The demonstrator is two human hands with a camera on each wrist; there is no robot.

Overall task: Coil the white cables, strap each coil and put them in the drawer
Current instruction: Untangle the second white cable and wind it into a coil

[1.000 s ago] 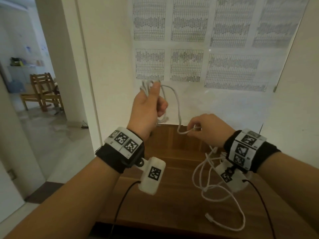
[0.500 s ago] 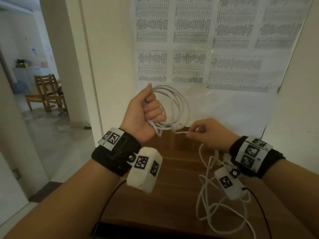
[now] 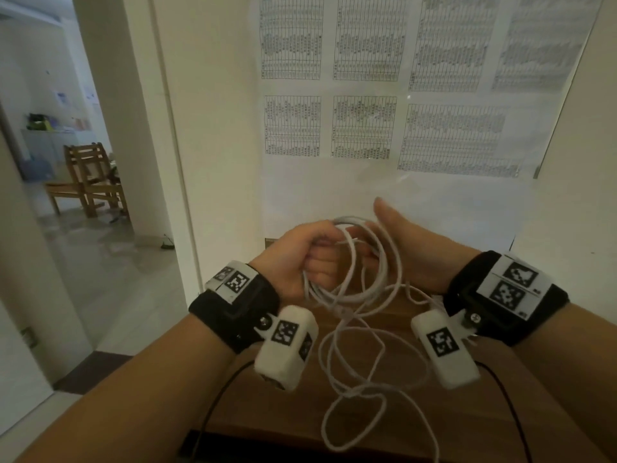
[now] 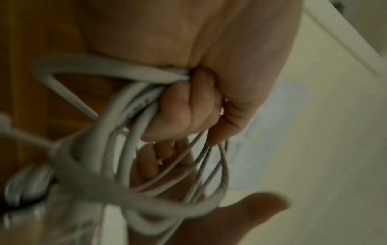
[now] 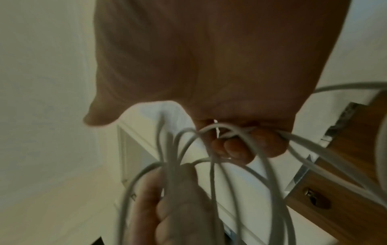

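A white cable (image 3: 364, 272) is wound into several loops held up over the wooden cabinet top (image 3: 394, 426). My left hand (image 3: 310, 255) grips the bundled loops in a fist, plain in the left wrist view (image 4: 184, 109). My right hand (image 3: 397, 248) is close beside it, thumb up, its fingers curled round a strand of the same cable (image 5: 240, 136). The loose remainder of the cable (image 3: 357, 379) hangs down and lies in slack loops on the cabinet top. No strap and no open drawer are visible.
A wall with printed sheets (image 3: 400, 95) stands right behind the cabinet. On the left a doorway (image 3: 83, 195) opens to a room with a wooden chair (image 3: 90, 178). A drawer front with a recessed handle (image 5: 316, 197) shows in the right wrist view.
Both hands have dropped lower and come together. The right hand brought another turn of cable up to the left hand's coil, and the coil now hangs below the left fist.
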